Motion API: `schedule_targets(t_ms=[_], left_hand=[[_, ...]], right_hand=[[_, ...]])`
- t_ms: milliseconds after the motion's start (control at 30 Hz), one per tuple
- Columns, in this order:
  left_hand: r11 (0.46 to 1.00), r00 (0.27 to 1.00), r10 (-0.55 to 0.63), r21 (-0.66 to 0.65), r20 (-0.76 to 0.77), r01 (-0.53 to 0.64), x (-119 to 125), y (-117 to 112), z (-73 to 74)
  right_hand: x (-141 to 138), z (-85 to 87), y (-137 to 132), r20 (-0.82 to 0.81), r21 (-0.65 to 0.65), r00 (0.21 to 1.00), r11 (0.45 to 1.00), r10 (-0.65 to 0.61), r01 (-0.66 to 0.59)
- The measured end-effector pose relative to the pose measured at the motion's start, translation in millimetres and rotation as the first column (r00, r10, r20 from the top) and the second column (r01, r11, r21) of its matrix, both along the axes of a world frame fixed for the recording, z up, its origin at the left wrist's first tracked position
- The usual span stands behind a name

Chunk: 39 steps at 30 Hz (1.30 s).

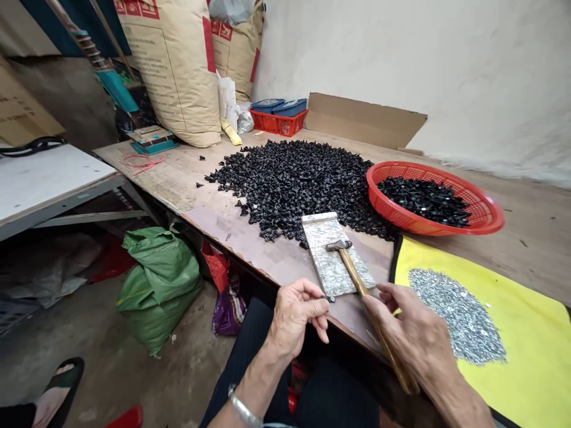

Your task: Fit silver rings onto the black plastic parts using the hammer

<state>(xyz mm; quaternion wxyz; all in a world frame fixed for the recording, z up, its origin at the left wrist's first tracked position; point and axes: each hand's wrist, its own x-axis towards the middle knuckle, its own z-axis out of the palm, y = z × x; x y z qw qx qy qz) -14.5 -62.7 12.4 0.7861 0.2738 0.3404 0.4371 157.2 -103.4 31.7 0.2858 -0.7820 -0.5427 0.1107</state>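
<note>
Between thumb and forefinger, my left hand pinches a small black part with a shiny metal spot on it, just off the near edge of the worn metal plate. My right hand is closed around the wooden handle of a hammer; its head lies over the plate. To the right, a heap of small silvery washer-like pieces lies on a yellow cloth. Behind the plate spreads a large pile of small black parts.
A red plastic basket of black parts stands at right on the wooden table. Large paper sacks, a red crate and a cardboard strip line the back. Below left sits a green sack; a sandalled foot is nearby.
</note>
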Motion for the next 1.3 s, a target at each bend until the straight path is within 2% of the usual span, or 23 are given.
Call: schedule_targets(t_ms=[33, 100, 167, 233, 267, 300, 367, 433, 467, 533, 600, 667, 767, 833, 900, 933, 1033, 1133, 1300], left_hand=[[1.000, 0.999, 0.027, 0.008, -0.020, -0.027, 0.0, 5.0, -0.8], [0.998, 0.995, 0.066, 0.019, -0.069, -0.064, 1.4, 15.1, -2.8], [0.996, 0.987, 0.086, 0.027, -0.138, -0.083, 4.4, 24.0, -5.0], [0.996, 0.973, 0.091, 0.035, -0.213, -0.086, 8.3, 30.9, -6.8], [0.996, 0.965, 0.085, 0.038, -0.247, -0.078, 10.4, 33.5, -7.4], [0.997, 0.959, 0.074, 0.038, -0.275, -0.066, 12.6, 35.6, -7.9], [0.998, 0.946, 0.059, 0.033, -0.318, -0.051, 16.9, 38.6, -8.3], [0.998, 0.935, 0.064, 0.029, -0.348, -0.058, 20.2, 40.4, -8.3], [0.997, 0.931, 0.073, 0.028, -0.358, -0.067, 21.3, 41.0, -8.1], [0.997, 0.924, 0.079, 0.025, -0.374, -0.076, 22.2, 41.6, -7.7], [0.997, 0.921, 0.076, 0.018, -0.383, -0.075, 21.8, 41.8, -7.0], [0.997, 0.921, 0.077, 0.014, -0.381, -0.078, 21.2, 41.9, -6.8], [0.996, 0.929, 0.092, 0.022, -0.358, -0.090, 21.6, 42.3, -8.7], [0.996, 0.932, 0.094, 0.033, -0.351, -0.088, 22.5, 42.4, -11.6], [0.996, 0.929, 0.093, 0.049, -0.357, -0.081, 23.4, 41.9, -14.8], [0.995, 0.927, 0.093, 0.055, -0.363, -0.078, 23.7, 41.4, -16.2], [0.994, 0.916, 0.106, 0.077, -0.387, -0.082, 23.6, 39.0, -17.9], [0.992, 0.905, 0.124, 0.081, -0.408, -0.100, 23.2, 36.8, -16.6], [0.993, 0.903, 0.113, 0.068, -0.416, -0.093, 23.7, 36.3, -15.0]], right_hand=[[1.5, -4.1, 5.0, 0.100, -0.025, 0.994, 0.999, 0.039, -0.036], [1.6, -10.5, 14.5, 0.156, -0.126, 0.982, 0.988, 0.109, -0.090], [0.3, -13.0, 22.1, 0.038, -0.237, 0.996, 0.969, 0.078, -0.067], [-0.4, -12.3, 26.0, -0.240, -0.344, 0.970, 0.938, -0.051, -0.036], [0.0, -11.3, 26.3, -0.414, -0.382, 0.903, 0.922, -0.116, -0.057], [0.7, -10.3, 25.5, -0.581, -0.401, 0.797, 0.911, -0.169, -0.099], [3.3, -8.7, 21.6, -0.811, -0.373, 0.541, 0.910, -0.224, -0.181], [6.4, -7.6, 16.5, -0.902, -0.354, 0.338, 0.910, -0.270, -0.217], [7.7, -7.1, 14.1, -0.915, -0.361, 0.269, 0.906, -0.300, -0.220], [9.3, -6.2, 10.2, -0.917, -0.386, 0.195, 0.897, -0.348, -0.215], [9.4, -5.7, 6.3, -0.904, -0.410, 0.212, 0.893, -0.371, -0.185], [8.3, -5.9, 0.8, -0.880, -0.413, 0.313, 0.901, -0.357, -0.132], [7.1, -7.2, -11.4, -0.777, -0.354, 0.583, 0.930, -0.236, -0.096], [7.0, -8.5, -20.1, -0.613, -0.300, 0.782, 0.949, -0.114, -0.097], [6.5, -10.2, -27.0, -0.390, -0.221, 0.921, 0.970, 0.005, -0.099], [5.8, -11.2, -29.5, -0.275, -0.168, 0.960, 0.980, 0.057, -0.106], [1.6, -14.2, -33.3, 0.058, -0.031, 0.984, 0.986, 0.168, -0.166], [-3.3, -15.0, -33.9, 0.327, 0.050, 0.922, 0.970, 0.209, -0.238], [-7.6, -13.2, -33.7, 0.529, 0.087, 0.817, 0.942, 0.231, -0.323]])
